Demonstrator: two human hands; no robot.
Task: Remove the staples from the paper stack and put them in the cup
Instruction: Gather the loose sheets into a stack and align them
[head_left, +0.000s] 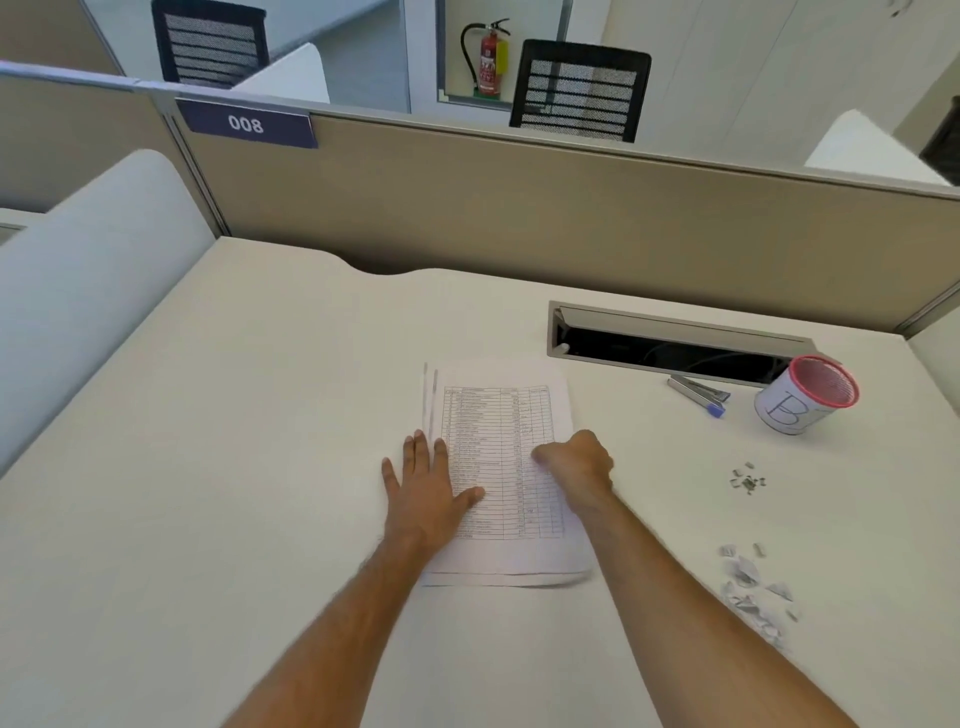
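Resting near the worktop's (208, 467) front edge, the paper stack (501, 467) lies under the left hand (426, 488), fingers spread flat. The right hand (576, 465) curls on its right edge; whether it pinches anything I cannot tell. Loose staples (748, 480) lie apart from the cup (802, 395) toward the right edge.

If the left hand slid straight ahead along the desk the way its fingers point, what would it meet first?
The left hand lies flat on the left edge of the paper stack, fingers pointing away from the person. Straight ahead, only that edge, then bare desk up to the partition; the way looks free, though depth is uncertain.
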